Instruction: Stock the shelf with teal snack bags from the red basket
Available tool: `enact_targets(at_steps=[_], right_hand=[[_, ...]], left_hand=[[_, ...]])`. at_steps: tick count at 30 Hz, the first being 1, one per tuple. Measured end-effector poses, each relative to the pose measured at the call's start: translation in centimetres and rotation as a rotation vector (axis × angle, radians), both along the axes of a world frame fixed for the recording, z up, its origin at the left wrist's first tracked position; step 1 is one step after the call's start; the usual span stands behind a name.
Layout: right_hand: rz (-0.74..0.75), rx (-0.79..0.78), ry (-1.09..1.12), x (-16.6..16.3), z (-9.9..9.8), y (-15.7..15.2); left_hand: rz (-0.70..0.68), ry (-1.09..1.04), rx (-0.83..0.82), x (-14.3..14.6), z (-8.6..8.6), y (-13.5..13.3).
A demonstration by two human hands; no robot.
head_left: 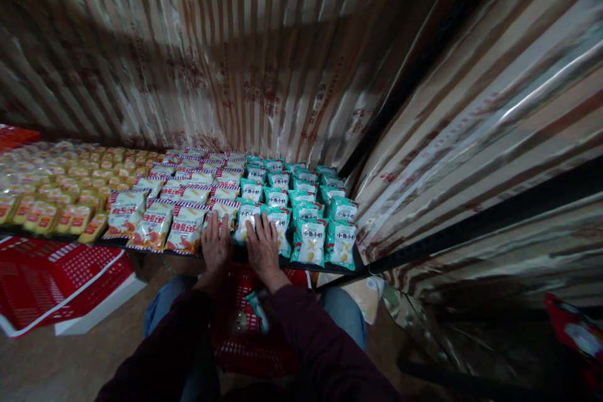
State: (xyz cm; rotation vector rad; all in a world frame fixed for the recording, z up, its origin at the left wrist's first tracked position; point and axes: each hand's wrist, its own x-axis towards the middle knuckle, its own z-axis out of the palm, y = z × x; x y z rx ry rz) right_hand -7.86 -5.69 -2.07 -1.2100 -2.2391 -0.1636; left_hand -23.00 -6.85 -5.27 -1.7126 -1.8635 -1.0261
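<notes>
My left hand (217,244) rests with fingers spread on a white and orange snack bag (225,208) at the front of the shelf. Just beside it, my right hand (264,245) lies with fingers apart against the front green snack bags (281,221). Neither hand is wrapped round a bag. Rows of green bags stand to the right, among them a front one (309,242) fully in sight. White and orange bags (186,228) fill the rows to the left. Below my hands, between my knees, a red basket (257,352) holds a green packet (257,311).
Small yellow packs (70,217) line the shelf further left. Another red basket (61,282) sits on the floor at left. Striped plastic sheeting (198,56) hangs behind, and a dark metal post (414,81) slants down at the shelf's right end.
</notes>
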Motion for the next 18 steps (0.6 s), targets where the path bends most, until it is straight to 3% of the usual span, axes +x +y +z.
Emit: enact_targets(at_steps=[4, 8, 12, 18], right_hand=[[0.007, 0.0, 0.0, 0.1, -0.2, 0.1], [0.018, -0.002, -0.004, 0.2, -0.1, 0.2], [0.035, -0.007, -0.01, 0.4, 0.0, 0.2], [0.029, 0.042, 0.035, 1.3, 0.0, -0.5]], left_hand=[[0.035, -0.036, -0.002, 0.4, 1.1, 1.2], [0.005, 0.003, 0.006, 0.4, 0.7, 2.0], [-0.024, 0.009, 0.05, 0.5, 0.5, 1.7], [-0.095, 0.019, 0.028, 0.9, 1.5, 0.7]])
